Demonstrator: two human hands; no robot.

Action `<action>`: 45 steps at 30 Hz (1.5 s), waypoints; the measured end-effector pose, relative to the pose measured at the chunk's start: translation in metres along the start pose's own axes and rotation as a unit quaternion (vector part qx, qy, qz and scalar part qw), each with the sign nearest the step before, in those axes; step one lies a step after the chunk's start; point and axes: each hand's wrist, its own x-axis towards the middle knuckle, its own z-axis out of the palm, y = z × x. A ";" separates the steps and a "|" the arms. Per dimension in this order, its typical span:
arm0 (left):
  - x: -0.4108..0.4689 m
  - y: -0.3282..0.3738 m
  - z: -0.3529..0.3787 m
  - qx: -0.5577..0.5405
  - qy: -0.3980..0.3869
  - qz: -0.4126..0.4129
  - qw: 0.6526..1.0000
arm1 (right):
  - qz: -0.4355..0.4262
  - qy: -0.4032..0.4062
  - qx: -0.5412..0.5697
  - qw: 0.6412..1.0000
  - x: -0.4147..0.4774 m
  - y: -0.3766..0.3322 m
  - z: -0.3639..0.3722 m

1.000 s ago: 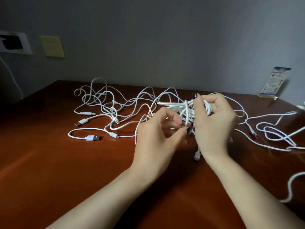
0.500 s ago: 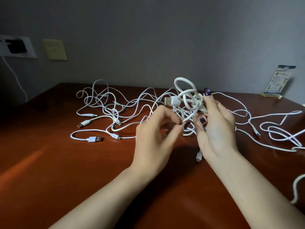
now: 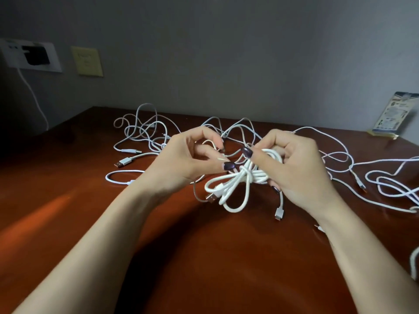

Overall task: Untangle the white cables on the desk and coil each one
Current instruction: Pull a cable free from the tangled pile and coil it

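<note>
Two hands work above the tabletop (image 3: 204, 257). The right hand (image 3: 299, 168) fingers (image 3: 258, 156) grip one coil (image 3: 238, 184), its long axis running left-right. The left hand (image 3: 181, 159) fingers curl beside the coil; I cannot tell whether they hold anything.

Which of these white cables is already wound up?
The bundle held in the right hand, wrapped round its middle; the other cables lie loose across the desk.

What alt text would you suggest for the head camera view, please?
A person's right hand grips a coiled white cable bundle above a reddish-brown desk; the left hand, fingers curled, hovers close beside it. More white cables lie tangled across the desk behind.
</note>
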 end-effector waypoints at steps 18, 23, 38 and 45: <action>-0.005 -0.017 0.039 -0.063 0.064 0.052 0.995 | -0.118 0.234 -0.220 0.940 0.002 0.024 0.005; -0.005 -0.020 0.042 0.057 0.104 0.095 0.988 | -0.043 0.224 -0.160 0.960 0.003 0.025 0.006; 0.000 -0.016 0.021 -0.128 0.063 -0.039 0.989 | 0.094 -0.057 0.045 0.993 0.007 0.012 0.002; -0.001 -0.013 0.019 -0.091 0.008 -0.033 0.995 | 0.141 -0.058 0.124 0.981 0.006 0.011 0.001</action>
